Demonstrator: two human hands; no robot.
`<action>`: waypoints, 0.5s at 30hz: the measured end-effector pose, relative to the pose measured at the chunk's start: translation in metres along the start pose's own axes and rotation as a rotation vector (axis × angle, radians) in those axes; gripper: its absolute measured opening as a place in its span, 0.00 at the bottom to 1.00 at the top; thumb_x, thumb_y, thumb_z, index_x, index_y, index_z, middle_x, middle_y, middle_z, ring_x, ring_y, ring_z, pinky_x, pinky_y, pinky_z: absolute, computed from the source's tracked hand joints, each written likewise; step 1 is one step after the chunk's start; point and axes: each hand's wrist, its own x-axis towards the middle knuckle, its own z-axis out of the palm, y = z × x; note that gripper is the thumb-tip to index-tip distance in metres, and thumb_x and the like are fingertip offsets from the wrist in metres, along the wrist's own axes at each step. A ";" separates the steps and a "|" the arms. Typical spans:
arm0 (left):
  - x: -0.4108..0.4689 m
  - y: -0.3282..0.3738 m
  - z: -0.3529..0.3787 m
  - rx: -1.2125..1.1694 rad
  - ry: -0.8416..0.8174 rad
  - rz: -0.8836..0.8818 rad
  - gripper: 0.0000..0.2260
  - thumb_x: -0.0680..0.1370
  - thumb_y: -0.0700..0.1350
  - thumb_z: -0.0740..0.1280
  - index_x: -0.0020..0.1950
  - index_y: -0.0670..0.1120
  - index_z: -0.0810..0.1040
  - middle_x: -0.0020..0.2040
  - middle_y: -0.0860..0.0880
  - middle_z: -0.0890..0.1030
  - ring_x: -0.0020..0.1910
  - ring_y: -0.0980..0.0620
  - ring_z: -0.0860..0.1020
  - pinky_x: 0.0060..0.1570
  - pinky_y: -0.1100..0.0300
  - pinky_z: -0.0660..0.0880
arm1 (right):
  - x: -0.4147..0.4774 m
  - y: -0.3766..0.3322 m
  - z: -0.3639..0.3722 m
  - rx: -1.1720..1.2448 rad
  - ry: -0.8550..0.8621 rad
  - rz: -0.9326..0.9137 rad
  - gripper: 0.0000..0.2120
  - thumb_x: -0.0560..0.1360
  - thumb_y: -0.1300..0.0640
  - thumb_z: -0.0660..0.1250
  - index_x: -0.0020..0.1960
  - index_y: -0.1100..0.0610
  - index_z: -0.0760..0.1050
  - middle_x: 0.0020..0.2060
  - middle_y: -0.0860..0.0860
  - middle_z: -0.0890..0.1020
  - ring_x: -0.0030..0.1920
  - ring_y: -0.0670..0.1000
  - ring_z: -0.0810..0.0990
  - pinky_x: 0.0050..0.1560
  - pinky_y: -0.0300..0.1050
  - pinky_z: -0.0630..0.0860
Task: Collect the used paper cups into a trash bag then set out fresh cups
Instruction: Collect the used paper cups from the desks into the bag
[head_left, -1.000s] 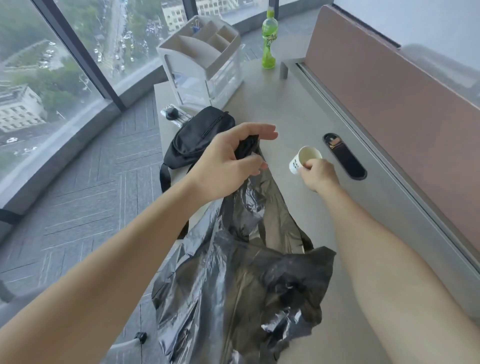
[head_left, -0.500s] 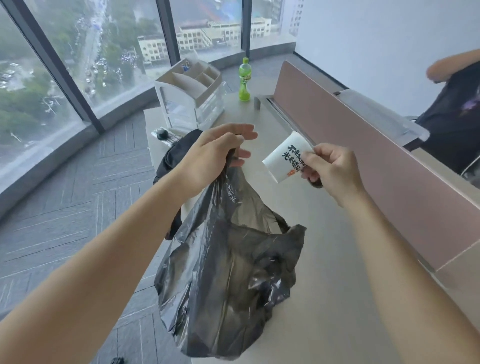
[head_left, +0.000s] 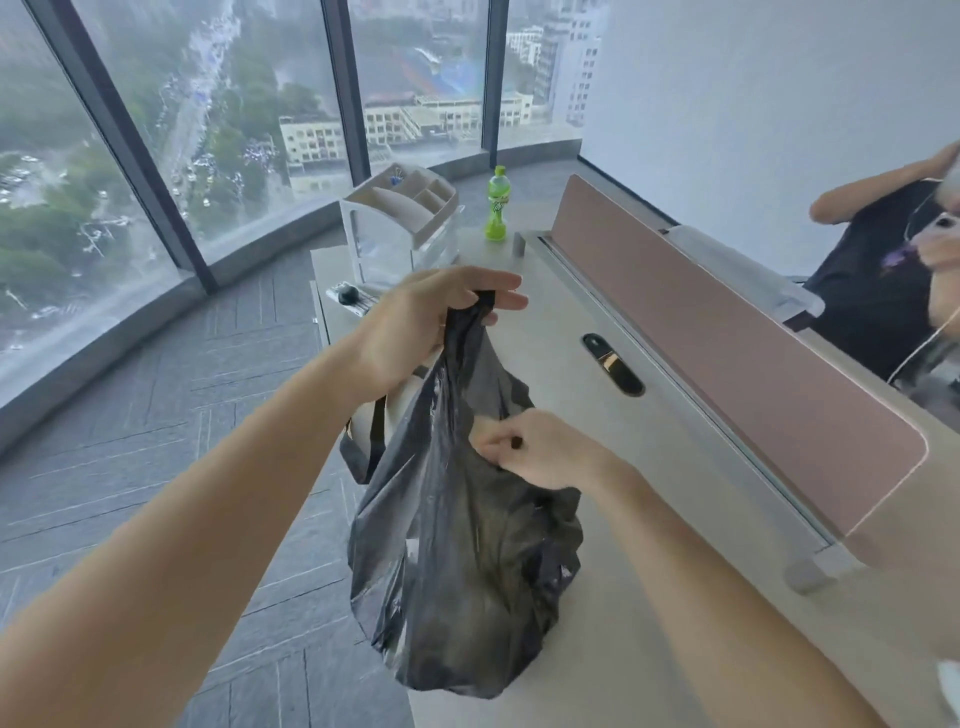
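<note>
Your left hand (head_left: 421, 322) is up high, fingers curled round the gathered top of the trash bag (head_left: 467, 571). The bag hangs straight down from it, long axis vertical, over the near left edge of the desk (head_left: 649, 519). Can't tell if its bottom touches the desk.

Your right hand (head_left: 535, 452) is lower and to the right, knuckles against the bag's upper right side at the opening. Its fingers are curled, but I can't tell whether they pinch the film or hold something.

No paper cup is visible on the desk or in either hand, and the bag is too dark to see inside.

Key relation: the mouth sits between your hands, left above and right just beside it, so the right hand is nearer for dropping in. Fresh cups not yet set out, I judge.
</note>
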 end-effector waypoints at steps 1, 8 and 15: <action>-0.003 0.002 -0.003 0.014 0.004 0.010 0.23 0.69 0.43 0.55 0.60 0.48 0.79 0.56 0.49 0.84 0.57 0.45 0.78 0.60 0.57 0.73 | -0.001 0.001 -0.002 -0.016 0.013 0.004 0.15 0.78 0.42 0.64 0.60 0.45 0.81 0.59 0.44 0.81 0.57 0.49 0.79 0.57 0.43 0.73; -0.017 -0.018 -0.022 0.163 0.031 -0.041 0.37 0.65 0.37 0.60 0.76 0.44 0.61 0.60 0.48 0.82 0.52 0.45 0.76 0.51 0.49 0.70 | -0.009 0.043 -0.024 -0.177 0.320 0.198 0.24 0.75 0.44 0.68 0.67 0.52 0.73 0.64 0.53 0.76 0.62 0.54 0.77 0.60 0.49 0.73; -0.027 -0.053 -0.040 0.351 0.170 -0.041 0.43 0.73 0.43 0.72 0.80 0.55 0.48 0.60 0.49 0.79 0.51 0.52 0.81 0.57 0.53 0.78 | 0.001 0.061 0.006 0.346 0.060 0.707 0.39 0.68 0.39 0.74 0.69 0.53 0.58 0.57 0.55 0.75 0.47 0.55 0.84 0.45 0.48 0.81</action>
